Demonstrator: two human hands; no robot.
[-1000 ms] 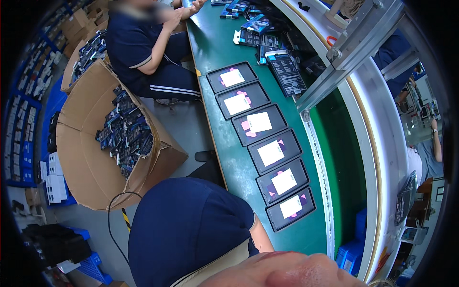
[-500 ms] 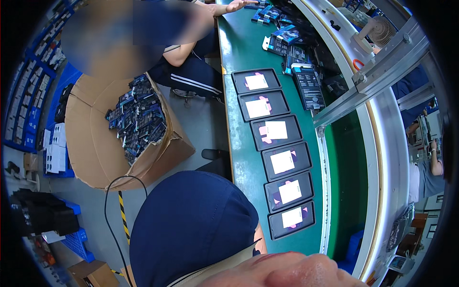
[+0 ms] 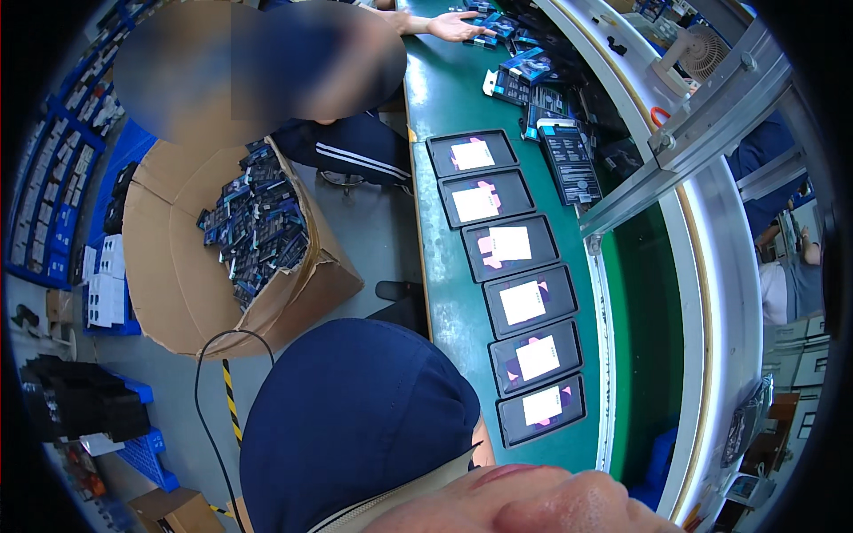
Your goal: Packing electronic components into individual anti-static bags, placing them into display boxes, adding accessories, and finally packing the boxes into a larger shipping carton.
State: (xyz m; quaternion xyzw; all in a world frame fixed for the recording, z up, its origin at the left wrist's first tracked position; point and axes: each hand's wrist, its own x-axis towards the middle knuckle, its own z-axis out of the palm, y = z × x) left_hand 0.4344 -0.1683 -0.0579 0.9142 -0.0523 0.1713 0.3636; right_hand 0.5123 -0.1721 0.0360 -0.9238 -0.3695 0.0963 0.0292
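Note:
Neither of my hands shows; only my navy sleeve [image 3: 355, 400] and a sliver of bare arm [image 3: 482, 446] beside the table edge are visible. Nearest to that arm, a row of several shallow black trays [image 3: 502, 425] runs along the green table [image 3: 462, 333]. Each tray holds a dark sheet with pink shapes and a white card [image 3: 542, 406] on top. At the far end, a co-worker's open hand [image 3: 455, 27] is stretched over the table, palm partly turned up, close to a pile of dark blue-and-black boxes [image 3: 531, 67].
A big open carton [image 3: 169, 249] on the floor to the left holds many small dark boxes [image 3: 258, 222]. A co-worker in striped trousers [image 3: 364, 158] sits behind it. A metal frame post [image 3: 684, 133] crosses the table's right side; a fan [image 3: 697, 55] stands beyond.
The co-worker's hand has moved right and toward me, its palm turning over. That person's upper body has leaned nearer. The trays have not moved; the view has shifted slightly.

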